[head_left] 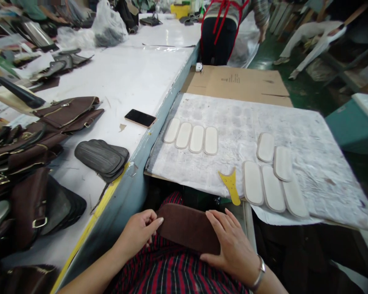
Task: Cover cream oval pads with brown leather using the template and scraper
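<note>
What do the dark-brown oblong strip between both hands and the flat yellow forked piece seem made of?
Dark-brown oblong leather-look strip: probably leather or imitation; matte, smooth face. Flat yellow forked piece: perhaps plastic or card; even colour, crisp outline, but I can't tell which.

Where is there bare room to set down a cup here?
The white table beyond the phone has room, as does the stained sheet between the row of four ovals and the right-hand cluster. The table's left side is crowded with brown bags.

Green floor (306, 90), long white table (119, 77)
</note>
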